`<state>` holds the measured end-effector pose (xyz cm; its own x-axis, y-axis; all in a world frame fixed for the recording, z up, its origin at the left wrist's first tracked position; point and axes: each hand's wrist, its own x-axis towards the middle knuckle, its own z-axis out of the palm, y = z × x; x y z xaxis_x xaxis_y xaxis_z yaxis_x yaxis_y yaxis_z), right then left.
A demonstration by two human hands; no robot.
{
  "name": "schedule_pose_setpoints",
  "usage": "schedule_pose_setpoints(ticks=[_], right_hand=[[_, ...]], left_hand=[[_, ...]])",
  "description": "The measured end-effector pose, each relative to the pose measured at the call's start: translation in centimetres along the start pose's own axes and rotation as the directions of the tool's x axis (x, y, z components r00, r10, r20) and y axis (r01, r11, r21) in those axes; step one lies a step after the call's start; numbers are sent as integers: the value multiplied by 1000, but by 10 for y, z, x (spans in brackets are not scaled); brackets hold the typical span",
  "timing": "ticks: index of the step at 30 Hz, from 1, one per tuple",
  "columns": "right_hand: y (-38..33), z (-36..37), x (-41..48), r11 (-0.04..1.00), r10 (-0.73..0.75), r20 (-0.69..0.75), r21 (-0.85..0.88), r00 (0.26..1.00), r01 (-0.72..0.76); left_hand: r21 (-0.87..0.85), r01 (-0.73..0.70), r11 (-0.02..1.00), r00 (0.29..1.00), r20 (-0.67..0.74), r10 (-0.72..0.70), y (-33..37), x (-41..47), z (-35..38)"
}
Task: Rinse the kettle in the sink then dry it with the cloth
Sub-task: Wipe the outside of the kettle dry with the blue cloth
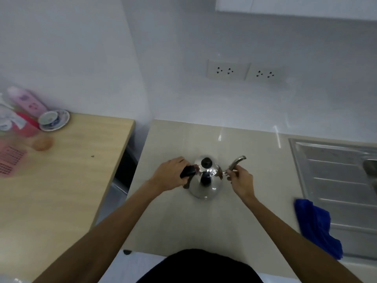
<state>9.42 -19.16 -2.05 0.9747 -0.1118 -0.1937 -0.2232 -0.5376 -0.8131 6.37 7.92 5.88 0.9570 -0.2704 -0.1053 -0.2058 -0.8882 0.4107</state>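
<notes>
A shiny steel kettle (206, 182) with a black lid knob stands on the pale counter (183, 225). My left hand (171, 174) grips its black handle on the left side. My right hand (240, 179) pinches the base of the curved spout on the right. A blue cloth (316, 225) lies crumpled at the right, over the front edge of the steel drainboard. The sink (336, 176) sits at the far right, with only its ribbed drainboard and a bit of the basin in view.
A wooden table (67, 180) stands to the left across a narrow gap, holding a cup on a saucer (54, 119), pink bottles (26, 103) and a pink tray. Two wall sockets (244, 71) sit on the white backsplash behind the counter.
</notes>
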Motion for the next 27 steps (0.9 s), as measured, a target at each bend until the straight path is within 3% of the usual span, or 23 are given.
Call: schedule_pose_setpoints(ticks=[13, 27], right_hand=[[-69, 67, 90, 999, 36, 13, -40, 999, -35], [-76, 75, 73, 984, 174, -25, -31, 984, -175]], left_hand=[[114, 57, 992, 998, -5, -57, -67, 65, -49], [144, 61, 988, 998, 5, -63, -72, 72, -42]])
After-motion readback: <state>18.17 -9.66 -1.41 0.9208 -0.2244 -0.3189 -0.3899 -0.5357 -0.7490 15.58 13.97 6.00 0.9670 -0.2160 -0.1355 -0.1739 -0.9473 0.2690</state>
